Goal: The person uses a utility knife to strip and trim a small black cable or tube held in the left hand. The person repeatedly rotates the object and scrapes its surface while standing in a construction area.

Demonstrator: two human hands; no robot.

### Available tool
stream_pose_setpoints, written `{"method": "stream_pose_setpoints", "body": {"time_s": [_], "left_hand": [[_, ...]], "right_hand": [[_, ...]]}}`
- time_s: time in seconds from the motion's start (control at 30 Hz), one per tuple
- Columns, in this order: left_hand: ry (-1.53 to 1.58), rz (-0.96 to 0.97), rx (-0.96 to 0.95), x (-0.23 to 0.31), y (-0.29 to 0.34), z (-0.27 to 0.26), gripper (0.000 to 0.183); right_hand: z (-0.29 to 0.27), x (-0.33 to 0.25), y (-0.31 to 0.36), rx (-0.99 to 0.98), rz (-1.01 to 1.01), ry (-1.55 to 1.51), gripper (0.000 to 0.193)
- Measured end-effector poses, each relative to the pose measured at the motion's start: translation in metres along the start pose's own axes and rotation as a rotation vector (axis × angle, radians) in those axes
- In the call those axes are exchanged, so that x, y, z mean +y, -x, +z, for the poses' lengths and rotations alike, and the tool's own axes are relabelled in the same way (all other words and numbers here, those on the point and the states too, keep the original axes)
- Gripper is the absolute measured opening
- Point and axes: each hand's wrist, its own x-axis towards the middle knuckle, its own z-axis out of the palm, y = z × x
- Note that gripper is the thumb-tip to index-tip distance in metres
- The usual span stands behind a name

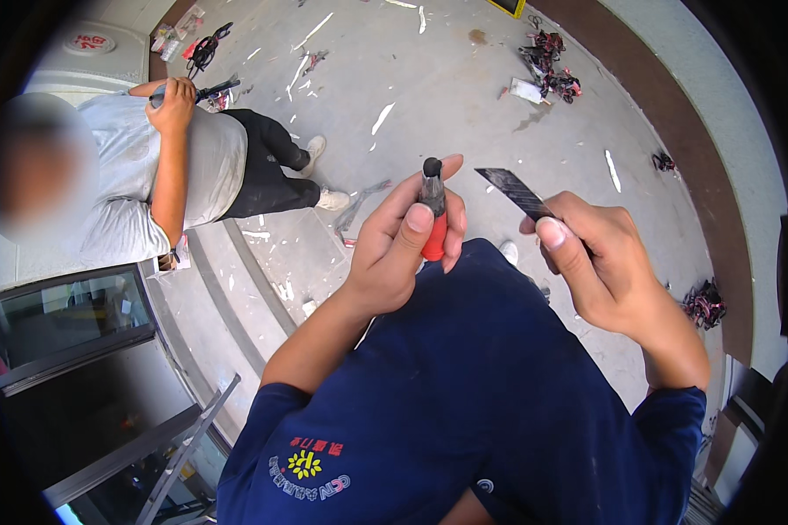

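onlooker one: bare hands at work above a scrap-strewn floor (464, 105). the left hand (392, 254) wraps a red-and-dark tool (432, 208), thumb on its side, dark end up.

onlooker two: and the right hand (606, 271)?

onlooker one: thumb and fingers pinch a dark, slant-ended blade (511, 192) by its near end, the point aimed toward the tool's side. the two pieces are apart, both clear of the floor.

onlooker two: what makes for good handling here?

onlooker one: holding the blade by its flats, i'd say, fingertips off both long edges; i cannot tell from here which is sharp. a light, even pinch should do, since a thin blade may snap if bent. the tool wants a firm grip, thumb well below its dark end.

onlooker two: and the co-worker (212, 171) by the floor's left edge?

onlooker one: well apart, but the point faces roughly that way. i'd angle it elsewhere.
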Motion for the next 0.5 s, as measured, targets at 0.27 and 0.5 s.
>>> {"method": "stream_pose_setpoints", "body": {"time_s": [0.27,0.5], "left_hand": [[0.185,-0.288,-0.005,0.004,-0.016,0.007,0.059],[0.061,-0.246,-0.014,-0.006,-0.028,0.009,0.060]], "right_hand": [[-0.005,0.020,-0.012,0.018,0.021,0.133,0.023],[0.003,0.038,-0.018,0.061,-0.095,0.201,0.018]]}}
